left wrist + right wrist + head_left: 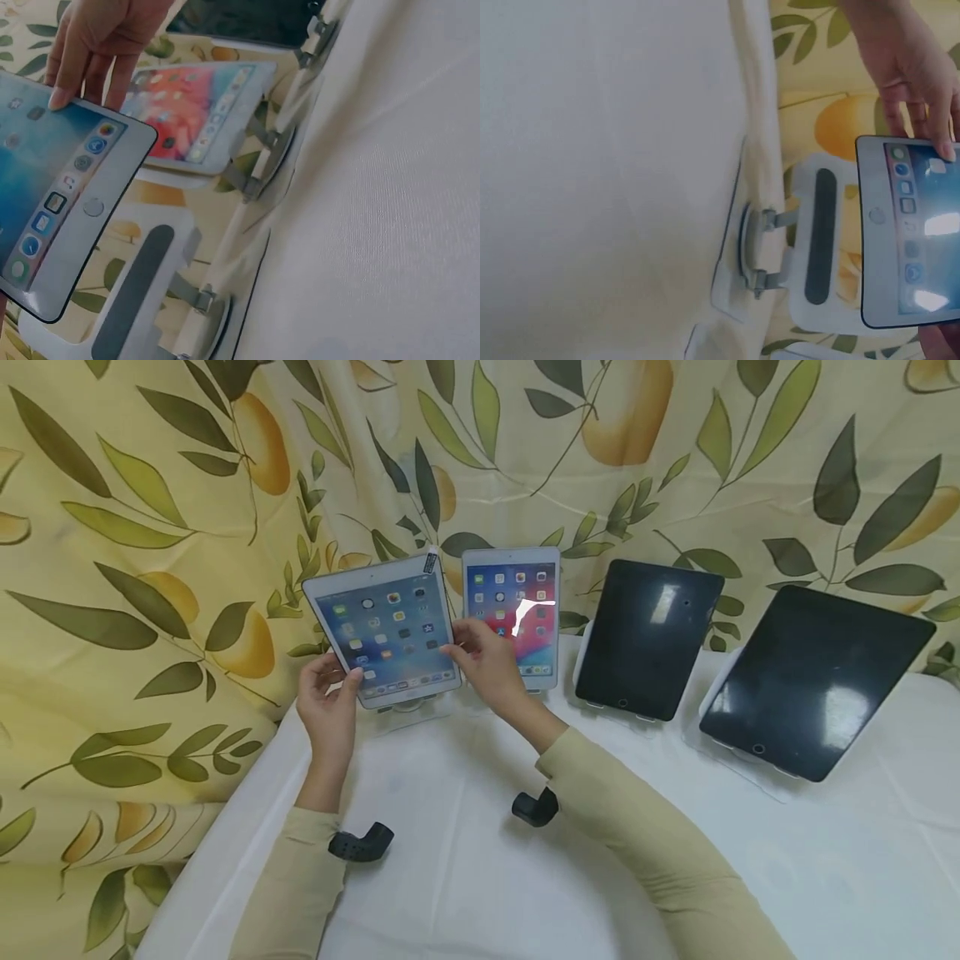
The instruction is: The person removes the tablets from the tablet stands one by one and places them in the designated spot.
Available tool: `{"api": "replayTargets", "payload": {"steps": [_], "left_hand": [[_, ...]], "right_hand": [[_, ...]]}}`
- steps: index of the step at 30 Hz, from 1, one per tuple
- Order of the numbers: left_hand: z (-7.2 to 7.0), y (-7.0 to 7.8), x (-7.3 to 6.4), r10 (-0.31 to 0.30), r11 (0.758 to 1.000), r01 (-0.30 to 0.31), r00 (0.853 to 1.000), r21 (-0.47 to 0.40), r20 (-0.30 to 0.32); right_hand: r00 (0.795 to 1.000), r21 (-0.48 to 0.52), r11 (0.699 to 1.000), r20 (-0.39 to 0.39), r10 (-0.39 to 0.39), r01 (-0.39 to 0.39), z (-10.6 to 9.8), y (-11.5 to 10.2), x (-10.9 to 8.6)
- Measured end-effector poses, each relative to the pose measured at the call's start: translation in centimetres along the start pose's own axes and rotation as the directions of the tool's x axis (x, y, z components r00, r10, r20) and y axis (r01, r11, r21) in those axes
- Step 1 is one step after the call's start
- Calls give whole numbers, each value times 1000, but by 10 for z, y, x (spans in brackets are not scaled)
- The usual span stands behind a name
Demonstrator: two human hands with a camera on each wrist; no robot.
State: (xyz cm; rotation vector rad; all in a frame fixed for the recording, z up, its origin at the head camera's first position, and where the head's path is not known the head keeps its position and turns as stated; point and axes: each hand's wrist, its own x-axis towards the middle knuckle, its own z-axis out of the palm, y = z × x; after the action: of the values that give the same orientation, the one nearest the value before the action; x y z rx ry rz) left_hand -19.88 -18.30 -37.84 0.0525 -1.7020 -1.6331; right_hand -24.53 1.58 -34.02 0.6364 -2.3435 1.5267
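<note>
A white tablet (397,639) with its screen lit and app icons showing is held up between both hands. My left hand (326,697) grips its left edge, thumb on the front. On the right edge my right hand (491,664) pinches it, also with the thumb on the front. A small dark label (430,562) sits at the tablet's top right corner. In the right wrist view, the white stand (802,247) with a grey pad (823,236) is behind the tablet, with a gap between them. The fingers behind the tablet are mostly hidden.
Right of the held tablet, another lit white tablet (551,647) leans on a stand. Two dark-screened tablets, a nearer-middle one (645,643) and a larger one (810,693), stand farther right. A white cloth (450,860) covers the table; a leaf-patterned curtain (330,493) hangs behind.
</note>
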Motion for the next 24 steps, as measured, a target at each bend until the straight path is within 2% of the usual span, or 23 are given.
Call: {"api": "replayTargets", "payload": {"steps": [5,13,18,24], "left_hand": [[1,8,-1,-1,1000,2,999,-27,34],[-2,20,1,-5,1000,6,994,-8,110],[-3,23,1,-37,999,36,987,5,159],[-2,25,-2,-99,995,93,971,40,219]], "right_hand": [[999,20,999,-20,-26,26,-9,-5,-6],[999,30,999,-36,-21,22,-17,-9,-16],[998,67,996,-11,60,-59,-24,-11,-26],[982,125,974,54,183,-189,-33,-9,-36]]}}
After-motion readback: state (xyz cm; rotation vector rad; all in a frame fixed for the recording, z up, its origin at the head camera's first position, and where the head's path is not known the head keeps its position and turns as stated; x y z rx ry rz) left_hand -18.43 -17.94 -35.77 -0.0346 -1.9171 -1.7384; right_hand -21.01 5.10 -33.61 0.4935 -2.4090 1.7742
